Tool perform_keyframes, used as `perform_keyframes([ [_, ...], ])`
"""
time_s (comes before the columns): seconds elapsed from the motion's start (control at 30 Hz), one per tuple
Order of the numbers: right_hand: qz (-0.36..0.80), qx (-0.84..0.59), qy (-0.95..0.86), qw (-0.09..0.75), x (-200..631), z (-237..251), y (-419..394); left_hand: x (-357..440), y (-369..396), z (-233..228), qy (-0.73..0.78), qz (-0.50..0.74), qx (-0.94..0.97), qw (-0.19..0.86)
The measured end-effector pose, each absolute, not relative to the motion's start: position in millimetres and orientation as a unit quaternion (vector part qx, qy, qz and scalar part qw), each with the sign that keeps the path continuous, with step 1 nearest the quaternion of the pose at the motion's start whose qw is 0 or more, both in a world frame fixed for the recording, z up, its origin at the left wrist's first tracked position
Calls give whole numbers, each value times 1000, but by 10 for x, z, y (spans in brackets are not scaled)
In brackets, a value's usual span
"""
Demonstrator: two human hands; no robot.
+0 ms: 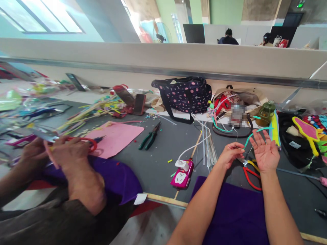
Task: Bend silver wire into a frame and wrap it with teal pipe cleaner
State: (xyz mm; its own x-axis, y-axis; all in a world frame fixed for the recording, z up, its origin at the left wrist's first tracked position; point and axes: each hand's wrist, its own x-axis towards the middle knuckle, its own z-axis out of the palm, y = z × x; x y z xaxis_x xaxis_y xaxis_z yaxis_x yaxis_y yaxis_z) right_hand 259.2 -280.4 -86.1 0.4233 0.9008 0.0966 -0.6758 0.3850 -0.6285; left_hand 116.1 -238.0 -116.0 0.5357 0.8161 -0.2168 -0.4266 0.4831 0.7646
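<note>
Left hand (231, 153) grip pinches the teal pipe cleaner (255, 133) — right hand (264, 153) spread beside it.

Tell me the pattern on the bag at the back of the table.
Dark navy with pink polka dots, seen in the head view: the bag.

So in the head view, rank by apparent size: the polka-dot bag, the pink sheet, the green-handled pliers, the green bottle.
1. polka-dot bag
2. pink sheet, nearer the camera, so its rank against the bag is unsure
3. green-handled pliers
4. green bottle, close to the pliers
</note>
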Motion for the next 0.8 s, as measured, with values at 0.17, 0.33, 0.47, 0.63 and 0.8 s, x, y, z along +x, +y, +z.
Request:
perform_keyframes([
  [0.17,519,-286,-213,776,2512,-913,-2756,1152,-2383,-1136,270,407,338,804],
  [0.33,496,-291,-224,786,2460,-909,-2749,1130,-2363,-1118,268,433,335,793],
  [0.47,434,-330,-290,786,2410,-901,-2773,1122,-2371,-1095,270,442,320,793],
  [0.63,285,-451,-460,710,2409,-973,-2798,1103,-2385,-1066,265,438,299,805],
  [0.8,107,-519,-632,566,2465,-997,-2805,1101,-2373,-1090,239,443,285,816],
])
